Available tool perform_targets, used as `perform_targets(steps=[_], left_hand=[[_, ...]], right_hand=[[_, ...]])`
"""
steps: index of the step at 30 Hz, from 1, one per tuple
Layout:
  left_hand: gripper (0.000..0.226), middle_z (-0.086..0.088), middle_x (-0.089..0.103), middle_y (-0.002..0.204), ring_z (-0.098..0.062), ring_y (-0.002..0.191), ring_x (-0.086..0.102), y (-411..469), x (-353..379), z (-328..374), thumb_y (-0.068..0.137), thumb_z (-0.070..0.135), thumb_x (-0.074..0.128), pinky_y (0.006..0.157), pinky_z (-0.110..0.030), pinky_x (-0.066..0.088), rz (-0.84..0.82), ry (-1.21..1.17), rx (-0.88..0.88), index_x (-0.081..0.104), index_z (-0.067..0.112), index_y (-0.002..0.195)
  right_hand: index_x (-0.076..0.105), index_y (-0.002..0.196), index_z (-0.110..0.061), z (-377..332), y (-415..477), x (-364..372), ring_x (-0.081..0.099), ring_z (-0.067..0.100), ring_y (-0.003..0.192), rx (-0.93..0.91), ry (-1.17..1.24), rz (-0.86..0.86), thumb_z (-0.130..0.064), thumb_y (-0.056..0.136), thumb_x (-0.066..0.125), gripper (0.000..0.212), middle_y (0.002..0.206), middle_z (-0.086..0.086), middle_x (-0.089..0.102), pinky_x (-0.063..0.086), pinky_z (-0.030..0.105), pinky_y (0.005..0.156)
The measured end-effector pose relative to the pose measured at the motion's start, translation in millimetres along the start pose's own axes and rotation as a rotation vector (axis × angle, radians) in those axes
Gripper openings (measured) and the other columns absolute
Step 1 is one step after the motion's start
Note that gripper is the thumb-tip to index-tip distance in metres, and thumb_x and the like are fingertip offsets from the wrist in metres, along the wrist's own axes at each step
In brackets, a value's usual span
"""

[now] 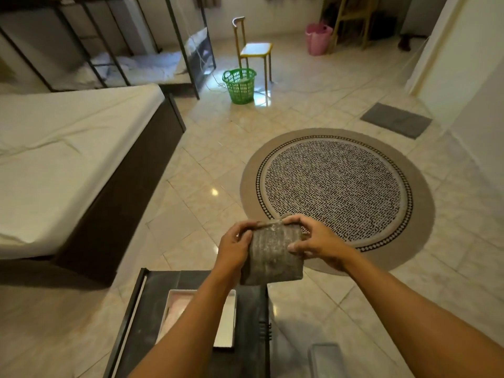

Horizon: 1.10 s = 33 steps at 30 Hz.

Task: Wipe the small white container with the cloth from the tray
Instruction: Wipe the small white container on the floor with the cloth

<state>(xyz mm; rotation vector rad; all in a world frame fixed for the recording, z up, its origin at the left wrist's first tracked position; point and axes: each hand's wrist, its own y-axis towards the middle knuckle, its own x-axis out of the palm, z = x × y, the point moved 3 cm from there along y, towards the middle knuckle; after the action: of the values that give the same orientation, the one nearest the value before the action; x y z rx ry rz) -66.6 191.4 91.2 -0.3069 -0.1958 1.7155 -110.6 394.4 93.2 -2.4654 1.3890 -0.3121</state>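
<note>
While both hands meet in front of the body, the left hand (236,248) has its fingers curled around the left edge of a grey cloth (272,256), thumb tip at the top edge. The right hand (313,242) pinches the cloth's upper right corner between thumb and forefinger, its other fingers (297,248) bent and lying against the cloth's right side. So both hands are closed on the cloth, which hangs as a folded, ribbed, rather dusty pad (whether anything is wrapped inside it I cannot tell). No small white container can be made out for certain.

Below the hands stands a dark table (251,309), and on it a shallow white tray (227,320), partly hidden by the left forearm; something pale pink lies in it, too blurred to name. A greyish box (324,358) sits on the floor at the lower right, just beside the table. Further off are a round patterned rug (336,186) under and beyond the right hand, a bed (68,165) with a white sheet at the left, a green basket (239,85) next to a yellow chair (255,49), a pink bag (317,39) and a grey mat (395,120) by the wall.

Both forearms reach forward and inward from the bottom of the view, bare, the wrists slightly bent so the palms face each other across the cloth.
</note>
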Motion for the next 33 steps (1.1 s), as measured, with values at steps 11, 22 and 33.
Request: perform_targets(steps=[11,22,33], left_hand=[[0.059,-0.004,0.055,0.128,-0.022,0.111,0.06,21,71,-68,0.079,0.002,0.078,0.088,-0.036,0.059,-0.265,0.131,-0.118,0.062,0.023,0.132],[0.086,-0.001,0.048,0.135,-0.022,0.122,0.049,99,113,-250,0.076,0.003,0.081,0.105,-0.04,0.045,-0.317,0.492,-0.005,0.039,0.017,0.15],[0.082,0.003,0.043,0.119,-0.021,0.119,0.044,102,152,-362,0.078,0.001,0.079,0.101,-0.037,0.041,-0.315,0.625,0.135,0.039,0.014,0.149]], right_hand=[[0.07,0.111,-0.01,80,0,-77,0.061,0.03,0.108,0.105,-0.033,0.091,0.017,0.076,0.07,0.044,0.128,0.011,0.052,0.063,0.036,0.07],[0.058,0.131,-0.018,258,64,-91,0.056,0.035,0.112,0.16,-0.227,0.09,0.022,0.075,0.067,0.069,0.136,0.009,0.039,0.064,0.043,0.074],[0.055,0.134,-0.013,386,61,-96,0.057,0.032,0.109,0.069,-0.282,0.146,0.025,0.076,0.063,0.069,0.131,0.01,0.042,0.061,0.049,0.082]])
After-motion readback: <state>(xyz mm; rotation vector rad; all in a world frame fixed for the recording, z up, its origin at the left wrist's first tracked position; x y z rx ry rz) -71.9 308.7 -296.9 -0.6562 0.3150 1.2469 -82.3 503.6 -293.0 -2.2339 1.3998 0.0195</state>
